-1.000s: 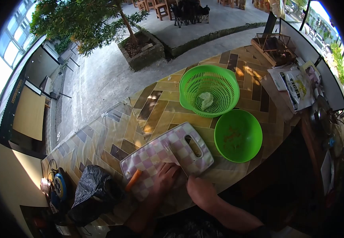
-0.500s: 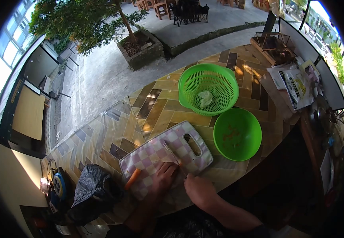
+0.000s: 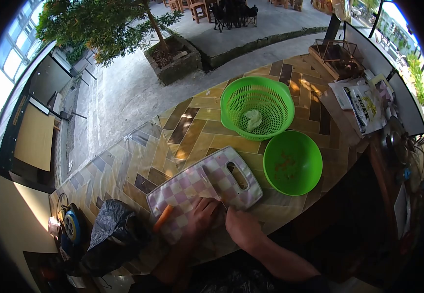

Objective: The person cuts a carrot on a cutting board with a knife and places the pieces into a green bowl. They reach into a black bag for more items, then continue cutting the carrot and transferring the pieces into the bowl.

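My right hand (image 3: 243, 228) grips a knife (image 3: 210, 182) by its handle, the blade slanting up and left across the checkered pink-and-white cutting board (image 3: 174, 197). Close beside the blade, my left hand (image 3: 203, 215) rests on the board with its fingers curled down. Whatever lies beneath those fingers is hidden. A carrot piece (image 3: 163, 218) lies near the board's left edge, apart from both hands. Beyond the board's right end stands a green bowl (image 3: 308, 168) with small orange bits (image 3: 285, 165) at its bottom.
A green colander (image 3: 229, 110) holding a pale crumpled item (image 3: 253, 119) stands behind the bowl. A black plastic bag (image 3: 112, 227) and a blue-and-yellow reel (image 3: 70, 227) sit at the left. Printed bags (image 3: 363, 107) and a wooden-framed box (image 3: 336, 61) occupy the far right.
My right hand and the knife have shifted very slightly up and left. My left hand stays almost in place, and the carrot piece has not visibly moved on the board.
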Demonstrator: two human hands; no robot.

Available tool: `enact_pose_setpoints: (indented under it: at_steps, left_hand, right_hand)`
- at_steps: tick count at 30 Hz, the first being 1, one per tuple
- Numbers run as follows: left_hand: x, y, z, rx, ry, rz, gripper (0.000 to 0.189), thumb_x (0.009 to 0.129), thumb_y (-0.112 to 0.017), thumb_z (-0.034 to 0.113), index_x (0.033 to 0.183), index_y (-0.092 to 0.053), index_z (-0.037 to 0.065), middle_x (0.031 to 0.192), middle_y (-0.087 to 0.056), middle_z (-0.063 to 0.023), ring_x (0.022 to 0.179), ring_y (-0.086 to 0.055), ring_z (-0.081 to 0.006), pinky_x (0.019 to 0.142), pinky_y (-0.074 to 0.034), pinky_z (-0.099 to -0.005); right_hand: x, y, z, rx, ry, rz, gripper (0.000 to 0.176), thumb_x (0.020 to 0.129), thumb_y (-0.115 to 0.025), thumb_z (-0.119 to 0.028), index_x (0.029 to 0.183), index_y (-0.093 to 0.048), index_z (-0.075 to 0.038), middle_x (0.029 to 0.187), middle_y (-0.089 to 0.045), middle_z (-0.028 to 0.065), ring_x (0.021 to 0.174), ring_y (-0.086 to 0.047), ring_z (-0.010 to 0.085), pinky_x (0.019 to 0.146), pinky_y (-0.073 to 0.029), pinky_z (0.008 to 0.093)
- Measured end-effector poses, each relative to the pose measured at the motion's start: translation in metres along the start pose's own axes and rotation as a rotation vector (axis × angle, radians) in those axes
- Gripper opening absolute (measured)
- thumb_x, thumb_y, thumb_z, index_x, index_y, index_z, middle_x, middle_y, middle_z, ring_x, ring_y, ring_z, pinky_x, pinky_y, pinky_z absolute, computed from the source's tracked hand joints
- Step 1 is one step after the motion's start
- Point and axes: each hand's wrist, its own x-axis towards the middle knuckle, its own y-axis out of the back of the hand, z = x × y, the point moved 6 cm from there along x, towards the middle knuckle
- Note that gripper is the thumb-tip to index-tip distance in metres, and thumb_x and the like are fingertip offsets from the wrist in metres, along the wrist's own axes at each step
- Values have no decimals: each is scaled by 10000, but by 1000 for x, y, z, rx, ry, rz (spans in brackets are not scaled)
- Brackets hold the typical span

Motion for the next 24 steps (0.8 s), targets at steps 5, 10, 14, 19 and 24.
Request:
enact_pose_setpoints:
  at_steps: [5,10,14,19,24]
  left_hand:
    - [-2,-2,-5,0,-6,14,273,831,-658,66,1087,-704,-18,1086,-665,-118,1021,-619,-299,930,-496,-396]
    - [-2,0,-5,-34,4,32,232,839,-683,44,1064,-704,-10,1055,-670,-128,996,-633,-318,896,-514,-401]
    - [-1,-1,-7,-43,21,56,219,827,-709,20,1044,-704,-4,1028,-674,-130,972,-640,-326,870,-526,-403]
    - [-3,-2,-8,-32,16,54,220,829,-702,27,1047,-704,-5,1021,-672,-126,964,-638,-321,868,-522,-405]
    - [-1,1,-3,-4,-39,45,227,827,-692,25,1051,-700,-13,1023,-667,-124,974,-625,-317,879,-513,-399]
  right_hand:
    - [-12,-2,0,-12,-26,-69,212,1011,-500,-197,978,-587,-7,788,-722,206,765,-737,392,676,-593,507]
    - [-6,2,-4,0,-9,-19,202,1009,-510,-197,961,-597,-21,780,-727,194,752,-743,379,674,-605,486]
    - [-12,-3,1,-25,-24,-35,215,1019,-508,-214,964,-599,-27,777,-725,192,749,-742,380,672,-605,484]
    - [-7,3,-6,-5,-15,-11,195,1005,-522,-199,958,-600,-26,792,-728,191,748,-742,382,672,-605,486]
    - [-4,-7,-2,-15,-19,4,176,991,-529,-180,948,-600,-24,787,-728,192,744,-743,382,675,-605,487]
